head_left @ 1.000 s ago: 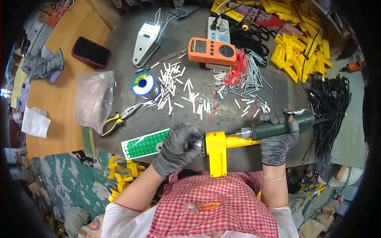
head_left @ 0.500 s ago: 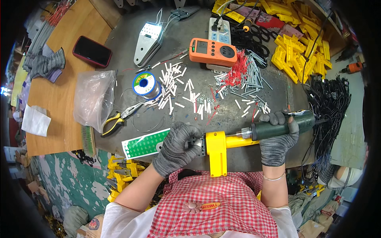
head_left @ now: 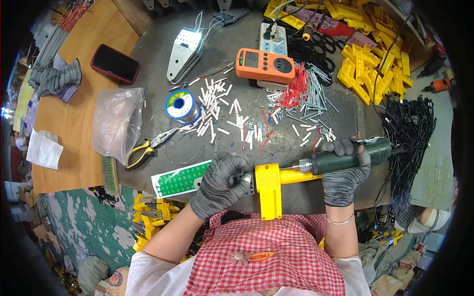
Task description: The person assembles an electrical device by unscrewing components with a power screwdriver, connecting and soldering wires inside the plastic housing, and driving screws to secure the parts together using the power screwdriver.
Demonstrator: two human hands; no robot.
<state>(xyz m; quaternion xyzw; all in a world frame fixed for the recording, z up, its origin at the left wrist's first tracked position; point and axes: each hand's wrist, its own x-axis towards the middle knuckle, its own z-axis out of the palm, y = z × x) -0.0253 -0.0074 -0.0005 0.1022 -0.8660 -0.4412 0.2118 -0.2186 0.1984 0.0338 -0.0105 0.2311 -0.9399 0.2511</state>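
Note:
My right hand point(head_left: 344, 170), in a grey knit glove, is wrapped round a dark green electric screwdriver point(head_left: 353, 157). The tool lies nearly level, its metal chuck point(head_left: 305, 164) and bit pointing left into a yellow plastic housing point(head_left: 269, 190). One arm of this housing reaches right beneath the screwdriver; another hangs toward the apron. My left hand point(head_left: 223, 185), gloved too, is closed at the housing's left end. Some of a dark part point(head_left: 249, 180) shows there by the fingertips; the rest is hidden. Just left of that hand lies a green patterned sheet point(head_left: 181, 179).
White sleeves, screws and red wired pieces point(head_left: 296, 89) lie beyond my hands, near an orange meter point(head_left: 265, 65). Solder point(head_left: 181, 106), pliers point(head_left: 148, 146) and a plastic bag point(head_left: 117, 123) are on the left. Yellow housings point(head_left: 370, 69) and black cables point(head_left: 407, 138) are heaped right.

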